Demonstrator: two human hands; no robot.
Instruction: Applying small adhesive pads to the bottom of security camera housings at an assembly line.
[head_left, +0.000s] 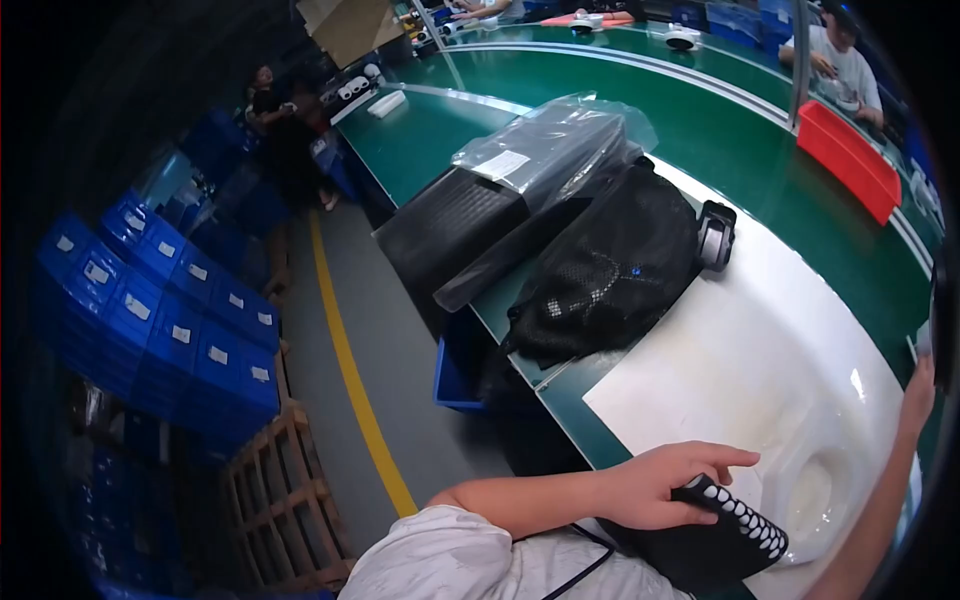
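Observation:
My left hand (668, 488) is at the lower middle, with its index finger stretched out to the right. Its thumb and other fingers close around the edge of a black item (690, 550) that has rows of white oval pieces along one side. Below the hand stands the table's end, covered by a glossy white moulded panel (780, 330) with a round recess. At the far right rim, my right hand (916, 395) is raised against a dark and grey thing (938, 310), mostly cut off; its fingers are partly hidden.
A black mesh bag (610, 270), a black strapped buckle piece (716, 236) and a plastic-wrapped black box (470, 215) lie on the green table (750, 150). A red bin (848, 160) stands beyond. Stacked blue boxes (165, 300) and a wooden pallet (285, 490) are left. Other people work further off.

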